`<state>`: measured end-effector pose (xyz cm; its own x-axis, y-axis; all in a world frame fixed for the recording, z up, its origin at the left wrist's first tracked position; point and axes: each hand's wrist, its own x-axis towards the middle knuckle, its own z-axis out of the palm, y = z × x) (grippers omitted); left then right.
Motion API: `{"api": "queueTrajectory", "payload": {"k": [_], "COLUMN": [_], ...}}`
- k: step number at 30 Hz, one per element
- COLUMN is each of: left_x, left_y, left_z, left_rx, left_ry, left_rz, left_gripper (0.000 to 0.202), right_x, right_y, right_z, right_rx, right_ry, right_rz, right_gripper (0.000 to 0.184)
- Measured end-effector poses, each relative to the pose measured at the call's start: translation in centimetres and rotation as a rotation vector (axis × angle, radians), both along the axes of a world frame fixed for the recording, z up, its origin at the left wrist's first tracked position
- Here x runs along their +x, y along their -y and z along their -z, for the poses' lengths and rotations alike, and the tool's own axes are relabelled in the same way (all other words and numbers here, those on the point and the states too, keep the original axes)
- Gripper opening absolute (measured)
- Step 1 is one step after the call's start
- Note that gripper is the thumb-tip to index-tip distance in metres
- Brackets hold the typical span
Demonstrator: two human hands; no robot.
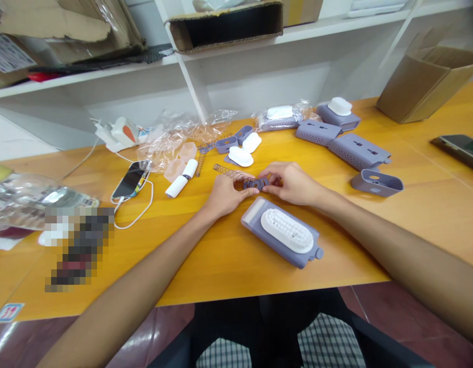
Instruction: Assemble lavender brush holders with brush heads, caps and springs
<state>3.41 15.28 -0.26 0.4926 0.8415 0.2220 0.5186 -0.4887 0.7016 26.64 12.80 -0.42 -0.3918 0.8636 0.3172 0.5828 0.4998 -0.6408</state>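
My left hand (226, 195) is closed on a small purple-grey plastic part (255, 184), its fingers partly hiding it. A thin coil spring (225, 169) sticks out to the left from behind that hand; whether it joins the part I cannot tell. From the right, my right hand (292, 183) pinches the same part's other end with thumb and fingers. Just below both hands lies a purple-grey case (255, 225) with a white oval bristle brush (288, 231) on top. Beyond the hands are white oval brush pieces (241, 156) and small purple-grey cups (226, 144).
Purple-grey housings (355, 150) and an open cup (377, 183) lie to the right, with a cardboard box (424, 87) behind. White rollers (178, 187), clear plastic bags (167, 138) and a charging phone (131, 180) sit left. A white shelf (316, 30) bounds the back.
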Motion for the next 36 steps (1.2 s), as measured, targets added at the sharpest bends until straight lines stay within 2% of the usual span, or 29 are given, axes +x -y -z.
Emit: {"api": "queueTrajectory", "payload": {"k": [11,17,24,29,36], "left_x": [0.0,0.0,-0.2,-0.5,-1.2], "left_y": [0.0,-0.1,-0.1,-0.3,-0.9], "left_z": [0.6,0.2,-0.3,-0.4,-0.9], "left_rx": [0.066,0.052,0.046,0.05,-0.04], "left_ry": [0.002,-0.058,-0.074,-0.075,-0.129], "left_rz": [-0.057,-0.04,-0.046,-0.039,-0.066], "left_gripper": [0.029,0.026,0.016,0.018,0.018], "right_x": [0.3,0.5,0.7,0.7,0.4], "right_y": [0.2,0.2,0.0,0.0,0.1], "right_z": [-0.5,-0.8,-0.7,-0.6,-0.8], "right_rx": [0.007,-0.008,-0.048,-0.05,-0.073], "right_ry": [0.077,0.118,0.124,0.136,0.151], "right_rz": [-0.018,-0.067,-0.049,-0.046,-0.057], "right_gripper": [0.017,0.016,0.016,0.018,0.019]}}
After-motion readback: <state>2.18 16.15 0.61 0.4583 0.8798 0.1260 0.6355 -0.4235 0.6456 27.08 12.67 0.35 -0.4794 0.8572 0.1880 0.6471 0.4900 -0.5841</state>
